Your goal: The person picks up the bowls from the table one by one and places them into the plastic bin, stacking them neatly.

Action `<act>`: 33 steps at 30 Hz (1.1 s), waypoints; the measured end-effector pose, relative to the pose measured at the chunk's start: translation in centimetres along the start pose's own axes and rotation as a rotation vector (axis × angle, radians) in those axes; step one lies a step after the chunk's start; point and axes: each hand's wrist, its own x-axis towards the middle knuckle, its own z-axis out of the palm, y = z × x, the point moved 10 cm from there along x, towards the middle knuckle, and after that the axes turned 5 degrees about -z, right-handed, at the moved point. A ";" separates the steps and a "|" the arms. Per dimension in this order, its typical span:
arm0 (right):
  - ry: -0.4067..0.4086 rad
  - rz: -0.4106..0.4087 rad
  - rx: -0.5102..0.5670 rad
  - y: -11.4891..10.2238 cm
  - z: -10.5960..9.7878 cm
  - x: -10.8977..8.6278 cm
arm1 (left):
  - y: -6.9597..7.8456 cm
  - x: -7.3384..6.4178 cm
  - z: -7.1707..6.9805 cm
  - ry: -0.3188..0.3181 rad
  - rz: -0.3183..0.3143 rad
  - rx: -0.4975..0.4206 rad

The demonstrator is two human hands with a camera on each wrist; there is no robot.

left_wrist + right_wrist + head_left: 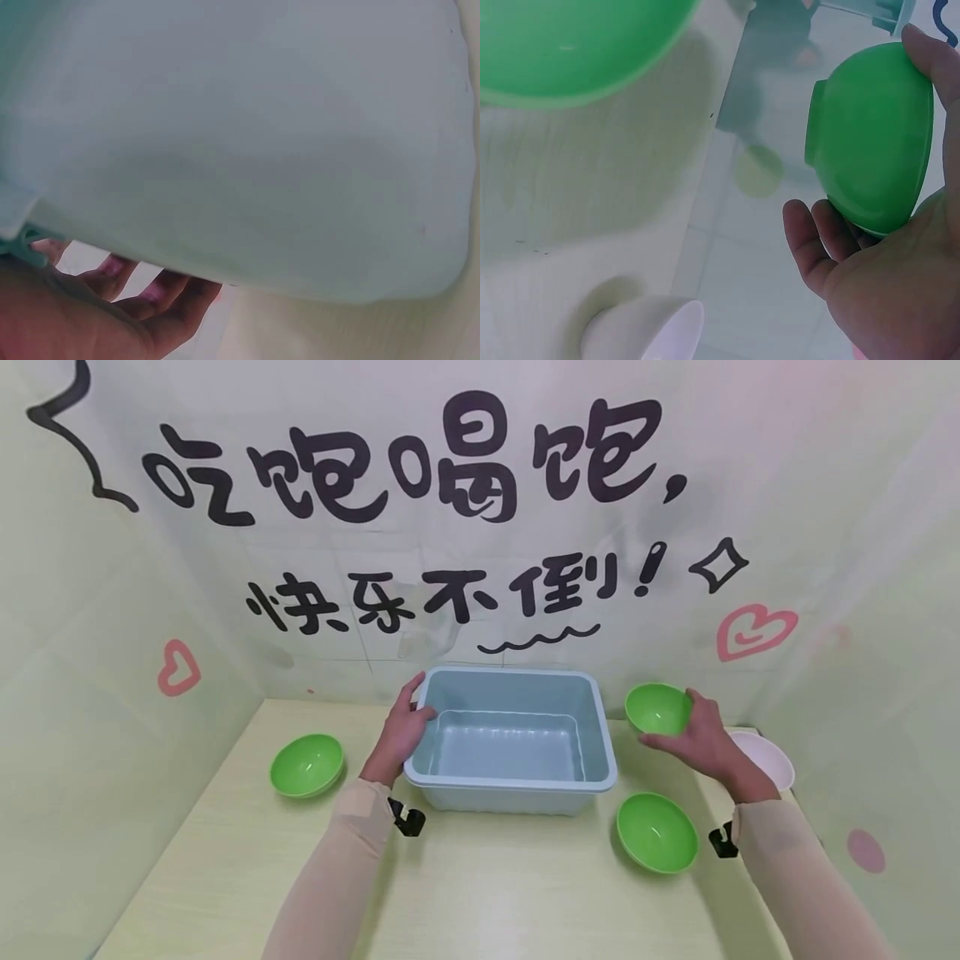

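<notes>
A light-blue rectangular plastic basin [517,799] sits on the table. My left hand [401,735] grips its left rim, the thumb over the edge and the fingers along the outer wall; the left wrist view shows those fingers [180,304] beside the basin's side. To the right of the basin, my right hand [701,739] holds a green bowl [658,708] by its rim, raised above the table. In the right wrist view the held bowl [874,139] is tilted on its side between thumb and fingers. A second green bowl [657,832] lies nearer, below the right hand.
Another green bowl [307,766] stands left of the basin. Partly behind my right wrist is a white bowl [768,760] near the table's right edge. A printed cloth [420,543] with black writing hangs along the back, and pale sheets close off both sides.
</notes>
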 end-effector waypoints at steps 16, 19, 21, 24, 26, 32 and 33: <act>0.035 -0.039 0.035 -2.1 -0.5 0.9 | -0.2 0.0 -0.1 0.006 0.001 -0.010; 0.025 -0.032 0.052 -2.8 -0.4 1.0 | -0.1 0.0 -0.1 0.008 0.002 -0.003; 0.021 -0.029 0.064 -3.3 -0.4 1.1 | 0.0 0.0 -0.2 0.011 0.008 0.005; 0.024 -0.033 0.079 -4.0 -0.4 1.3 | 0.2 -0.1 -0.2 0.016 0.015 0.016; 0.023 -0.041 0.084 -4.5 -0.3 1.4 | 0.3 -0.1 -0.1 0.020 0.017 0.019; 0.012 -0.047 0.088 -5.5 -0.1 1.7 | 0.2 -0.2 -0.1 0.020 0.014 0.018; 0.010 -0.050 0.089 -5.7 -0.1 1.7 | 0.2 -0.1 -0.2 0.021 0.015 0.017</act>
